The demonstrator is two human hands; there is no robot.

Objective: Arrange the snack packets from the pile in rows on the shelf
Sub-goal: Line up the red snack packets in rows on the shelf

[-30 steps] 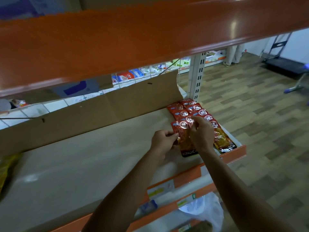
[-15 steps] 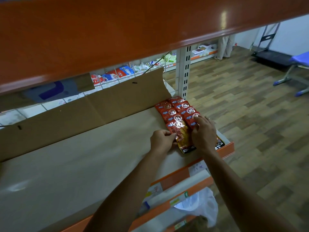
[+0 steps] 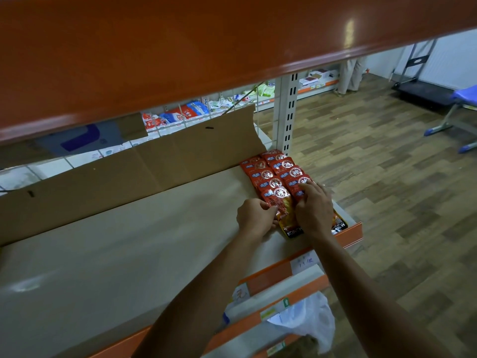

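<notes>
Red snack packets [image 3: 273, 174] lie overlapping in two rows at the right end of the shelf [image 3: 129, 249], which is lined with brown paper. My left hand [image 3: 255, 215] pinches the left edge of the front packet [image 3: 285, 210] of the left row. My right hand [image 3: 313, 208] lies flat on the right row, its fingers spread over the packets and covering the front ones. The pile the packets come from is out of view.
A cardboard sheet [image 3: 154, 161] stands along the shelf's back. An orange shelf [image 3: 206, 47] hangs close overhead. A white upright post [image 3: 286, 117] marks the shelf's right end. Lower shelves with a white plastic bag [image 3: 309, 321] sit below. Wooden floor spreads to the right.
The view has shifted slightly, so the shelf end sits more to the left and lower. Both hands stay on the front packets; the right hand has slid a little onto the right row.
</notes>
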